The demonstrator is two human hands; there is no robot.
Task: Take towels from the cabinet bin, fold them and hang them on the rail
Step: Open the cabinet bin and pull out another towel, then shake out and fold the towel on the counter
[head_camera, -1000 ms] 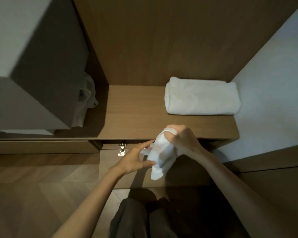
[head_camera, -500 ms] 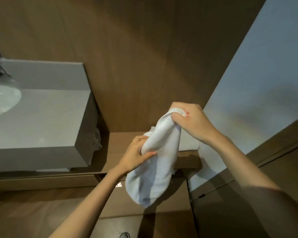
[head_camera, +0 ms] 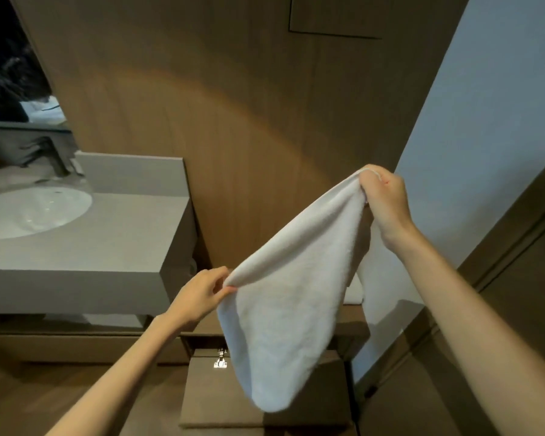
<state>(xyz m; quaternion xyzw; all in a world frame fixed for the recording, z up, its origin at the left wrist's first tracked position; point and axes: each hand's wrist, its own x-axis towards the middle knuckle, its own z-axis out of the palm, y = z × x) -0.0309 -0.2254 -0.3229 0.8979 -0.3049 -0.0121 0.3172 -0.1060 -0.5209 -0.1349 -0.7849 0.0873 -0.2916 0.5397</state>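
A small white towel (head_camera: 290, 297) hangs spread in the air between my two hands, its lower part drooping in front of the open cabinet. My right hand (head_camera: 386, 199) grips its upper corner, raised high at the right. My left hand (head_camera: 202, 294) pinches the lower left corner, lower down at the middle. A folded white towel (head_camera: 353, 292) lies on the wooden shelf behind, mostly hidden by the hanging one. No rail is in view.
A grey vanity counter (head_camera: 123, 243) with a white sink basin (head_camera: 29, 212) and a tap stands at the left. The open cabinet door (head_camera: 265, 401) with its hinge lies below. Wood panelling rises behind, and a pale wall (head_camera: 485, 121) is at the right.
Both hands lifted the towel from the cabinet front and pulled it apart: the right hand went up and right, the left slid to a corner. The view tilted upward, revealing the sink.
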